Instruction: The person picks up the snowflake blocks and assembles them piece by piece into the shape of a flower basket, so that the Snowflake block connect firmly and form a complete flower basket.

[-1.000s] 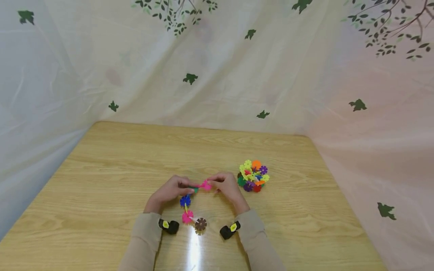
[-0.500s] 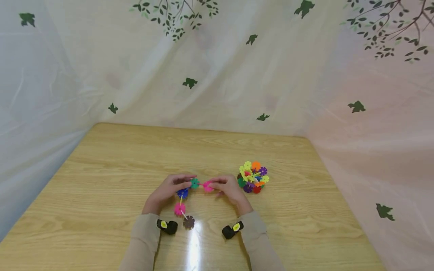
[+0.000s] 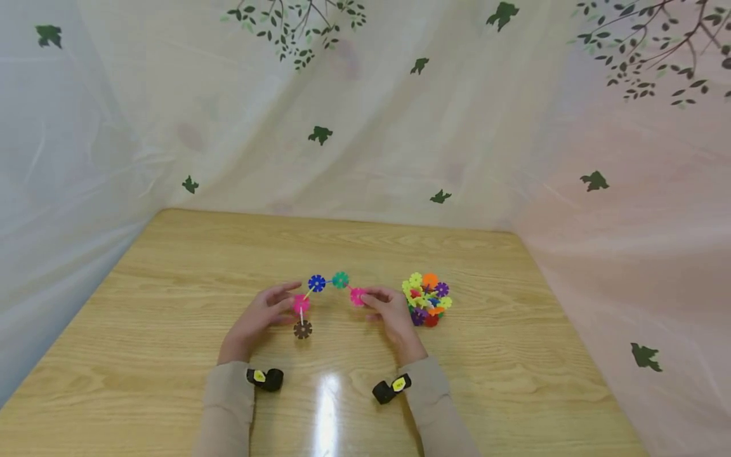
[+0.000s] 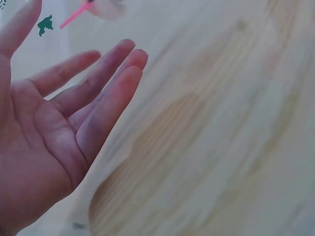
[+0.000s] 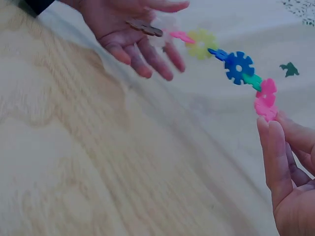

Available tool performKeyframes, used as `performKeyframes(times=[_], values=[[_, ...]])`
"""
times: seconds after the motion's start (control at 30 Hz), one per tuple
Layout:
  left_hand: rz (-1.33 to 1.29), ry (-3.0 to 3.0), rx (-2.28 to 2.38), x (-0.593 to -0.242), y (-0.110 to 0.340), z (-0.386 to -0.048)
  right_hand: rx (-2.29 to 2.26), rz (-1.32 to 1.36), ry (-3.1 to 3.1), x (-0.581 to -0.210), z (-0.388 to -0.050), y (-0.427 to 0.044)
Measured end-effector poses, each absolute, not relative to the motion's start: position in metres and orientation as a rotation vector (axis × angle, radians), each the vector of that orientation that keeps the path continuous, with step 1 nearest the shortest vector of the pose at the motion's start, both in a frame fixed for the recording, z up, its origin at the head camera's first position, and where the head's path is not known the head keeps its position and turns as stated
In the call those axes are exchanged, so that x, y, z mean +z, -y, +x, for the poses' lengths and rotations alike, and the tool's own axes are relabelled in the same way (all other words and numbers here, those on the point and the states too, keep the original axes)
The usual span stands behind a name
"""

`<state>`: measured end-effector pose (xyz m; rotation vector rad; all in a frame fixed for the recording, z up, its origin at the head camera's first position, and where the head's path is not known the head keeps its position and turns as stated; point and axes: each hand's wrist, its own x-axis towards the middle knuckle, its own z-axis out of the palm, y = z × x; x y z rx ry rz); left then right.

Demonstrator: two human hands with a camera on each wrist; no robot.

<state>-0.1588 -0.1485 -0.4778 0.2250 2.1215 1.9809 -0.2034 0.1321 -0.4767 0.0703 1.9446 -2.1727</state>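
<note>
A chain of notched plastic snowflake discs arches in the air between my hands in the head view. My right hand (image 3: pixel 394 315) pinches the pink disc (image 3: pixel 357 296) at its right end between thumb and fingertips. From there run a green disc (image 3: pixel 340 280), a blue disc (image 3: pixel 316 283), a second pink disc (image 3: pixel 301 303) and a brown disc (image 3: pixel 302 329) at the free end, with thin edge-on discs between them. My left hand (image 3: pixel 264 317) is spread beside the free end; the left wrist view shows its fingers (image 4: pixel 106 115) apart, gripping nothing.
A cluster of many-coloured snowflake discs (image 3: pixel 427 299) sits on the wooden table (image 3: pixel 188 285), just right of my right hand. Pale curtains (image 3: pixel 377 127) with leaf and bird prints hang behind the table and at both sides.
My left hand has let go of the chain near the green disc and moved left. My right hand still pinches the end pink disc; the chain has swung up and away from me.
</note>
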Motion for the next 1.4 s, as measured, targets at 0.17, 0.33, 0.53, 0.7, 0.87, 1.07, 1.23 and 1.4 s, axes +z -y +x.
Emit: performKeyframes(times=[0.17, 0.33, 0.53, 0.7, 0.87, 1.07, 1.23, 1.4], values=[[0.174, -2.09, 1.968, -0.476, 0.146, -0.157, -2.256, 0.08, -1.902, -0.467, -0.2, -0.132], [0.188, -2.12, 2.018, -0.473, 0.14, -0.158, -2.3, 0.052, -1.893, -0.46, -0.197, -0.135], [0.233, -2.233, 2.034, -0.466, 0.13, -0.161, -2.273, 0.085, -1.966, -0.451, -0.195, -0.144], [0.209, -2.334, 2.073, -0.459, 0.111, -0.169, -2.291, 0.126, -2.026, -0.442, -0.196, -0.156], [0.267, -2.421, 2.05, -0.449, 0.082, -0.181, -2.376, 0.125, -2.051, -0.431, -0.197, -0.177], [0.368, -2.49, 1.998, -0.437, 0.042, -0.202, -2.344, 0.181, -2.195, -0.42, -0.2, -0.214], [0.415, -2.549, 1.887, -0.43, 0.011, -0.213, -2.329, 0.201, -2.318, -0.419, -0.199, -0.245], [0.447, -2.534, 1.879, -0.432, -0.013, -0.222, -2.307, 0.243, -2.399, -0.424, -0.199, -0.266]])
